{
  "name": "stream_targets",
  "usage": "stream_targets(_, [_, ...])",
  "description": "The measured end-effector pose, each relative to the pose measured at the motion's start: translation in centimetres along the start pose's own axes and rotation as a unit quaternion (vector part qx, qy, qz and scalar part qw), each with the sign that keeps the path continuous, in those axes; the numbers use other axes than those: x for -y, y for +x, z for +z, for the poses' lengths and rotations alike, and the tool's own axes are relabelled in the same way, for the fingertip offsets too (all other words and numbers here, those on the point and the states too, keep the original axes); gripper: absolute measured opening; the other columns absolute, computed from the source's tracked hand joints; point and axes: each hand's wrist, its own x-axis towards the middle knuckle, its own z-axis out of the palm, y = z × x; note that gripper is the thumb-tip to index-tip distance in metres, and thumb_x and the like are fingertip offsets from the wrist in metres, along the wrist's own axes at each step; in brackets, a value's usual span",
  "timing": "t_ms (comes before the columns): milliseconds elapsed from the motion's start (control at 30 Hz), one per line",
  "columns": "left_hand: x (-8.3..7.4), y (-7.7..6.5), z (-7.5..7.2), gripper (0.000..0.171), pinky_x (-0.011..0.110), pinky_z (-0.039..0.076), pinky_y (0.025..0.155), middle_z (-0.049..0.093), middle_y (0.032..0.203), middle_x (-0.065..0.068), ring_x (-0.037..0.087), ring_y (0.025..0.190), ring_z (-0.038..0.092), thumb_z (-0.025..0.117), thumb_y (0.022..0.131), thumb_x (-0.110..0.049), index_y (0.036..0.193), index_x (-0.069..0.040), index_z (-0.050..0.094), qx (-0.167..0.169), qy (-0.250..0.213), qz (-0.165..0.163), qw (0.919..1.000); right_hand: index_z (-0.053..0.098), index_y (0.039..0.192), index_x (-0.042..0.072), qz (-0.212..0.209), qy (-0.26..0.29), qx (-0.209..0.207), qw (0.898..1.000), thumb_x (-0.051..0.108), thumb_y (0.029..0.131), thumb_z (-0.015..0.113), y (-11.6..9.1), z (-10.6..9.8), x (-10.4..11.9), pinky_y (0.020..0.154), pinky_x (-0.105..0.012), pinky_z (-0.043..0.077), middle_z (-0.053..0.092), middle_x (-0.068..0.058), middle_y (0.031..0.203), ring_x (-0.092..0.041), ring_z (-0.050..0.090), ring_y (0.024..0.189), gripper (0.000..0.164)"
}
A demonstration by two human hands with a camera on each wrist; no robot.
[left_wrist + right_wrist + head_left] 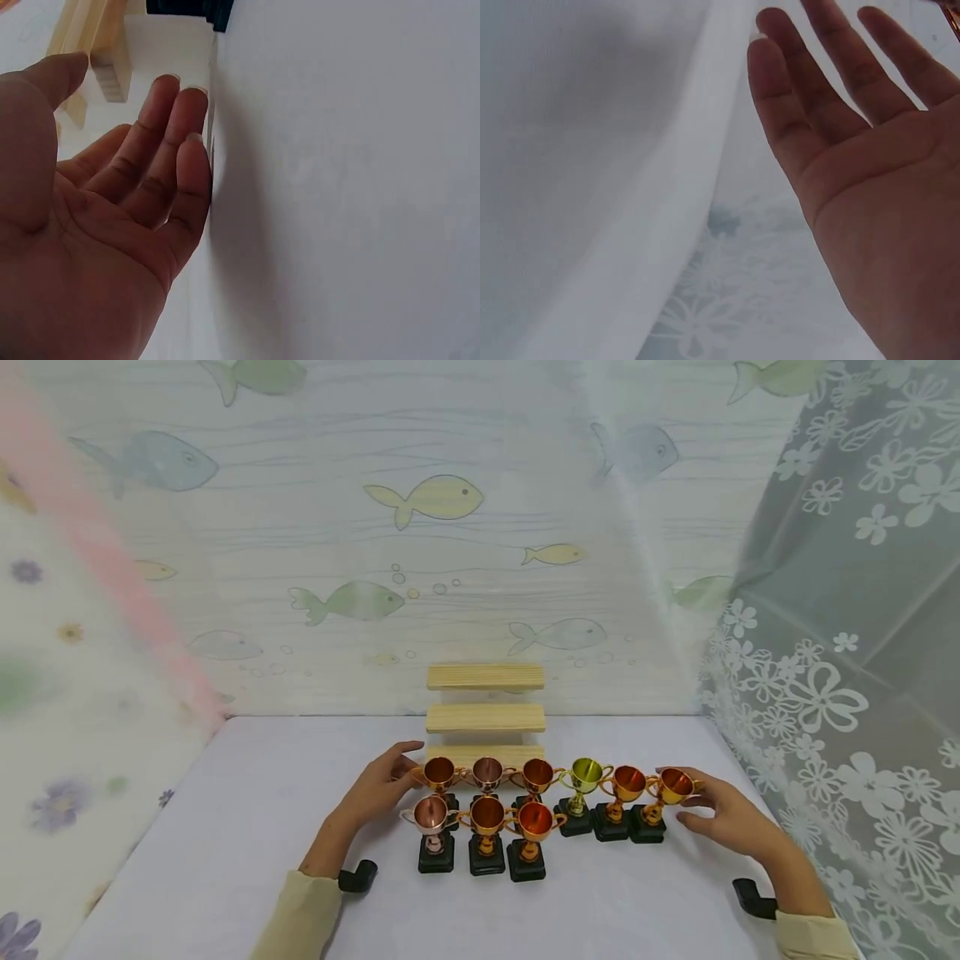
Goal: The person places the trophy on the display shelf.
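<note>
Hands (384,781) (723,810) relaxed, fingers (142,129) loosely bent, at opposite ends of nine trophies (534,821) standing on the white tabletop (637,902); any touch hard to tell. Room to move at both sides and in front. Back-left bases (452,803) partly hidden by the front three. Shiny two-handled cups, square black bases, pale wooden shelf (485,718) behind, fish-printed curtain (480,577) beyond.

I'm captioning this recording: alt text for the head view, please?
Nine miniature trophy cups stand in two rows on a white tabletop, between a person's left hand and right hand; behind are a three-tiered wooden stand and a fish-print backdrop.
</note>
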Motion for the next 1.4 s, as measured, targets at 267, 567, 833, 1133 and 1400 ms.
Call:
stream_targets(267, [0.3,0.2,0.2,0.05,0.036,0.051,0.078,0.07,0.109,0.007,0.023,0.095,0.067,0.061,0.099,-0.014,0.147,-0.013,0.045,0.026,-0.109,0.014,0.9936,0.056,0.135,0.005,0.038,0.058,-0.004,0.998,0.027,0.089,0.077,0.3,0.6,0.6,0.089,-0.036,0.054,0.066,-0.006,0.122,-0.009,0.065,0.106,0.055])
stream_targets(567, [0.8,0.6,0.4,0.049,0.035,0.051,0.084,0.069,0.111,0.011,0.021,0.098,0.066,0.059,0.101,-0.013,0.148,-0.013,0.044,0.04,-0.155,0.018,0.987,0.06,0.127,-0.003,0.04,0.138,0.005,0.99,0.017,0.092,0.074,0.6,1.4,0.5,0.086,-0.022,0.051,0.069,-0.016,0.119,-0.002,0.063,0.108,0.043])
stream_targets(833, [-1.4,-0.5,-0.3,0.051,0.04,0.051,0.09,0.069,0.114,0.012,0.021,0.103,0.067,0.062,0.1,-0.017,0.147,-0.008,0.044,0.047,-0.171,0.019,0.984,0.06,0.125,-0.006,0.056,0.16,0.004,0.986,0.014,0.09,0.075,0.7,1.5,0.4,0.086,-0.022,0.051,0.068,-0.018,0.119,-0.002,0.063,0.107,0.043])
stream_targets(1133, [-0.7,-0.3,-0.3,0.051,0.023,0.05,0.09,0.069,0.115,0.013,0.02,0.106,0.068,0.064,0.099,-0.019,0.145,-0.008,0.046,0.047,-0.177,0.021,0.9829,0.066,0.119,-0.004,0.062,0.146,-0.002,0.987,0.014,0.09,0.075,0.8,1.3,0.5,0.085,-0.021,0.051,0.07,-0.016,0.117,-0.002,0.064,0.106,0.035])
stream_targets(1400, [1.7,0.3,0.7,0.051,0.023,0.049,0.092,0.069,0.118,0.009,0.021,0.11,0.067,0.064,0.099,-0.023,0.147,-0.018,0.045,0.044,-0.172,0.022,0.984,0.071,0.11,0.001,0.032,0.125,-0.026,0.991,0.013,0.089,0.076,0.6,0.7,0.7,0.085,-0.02,0.051,0.073,-0.014,0.11,-0.001,0.065,0.104,0.024])
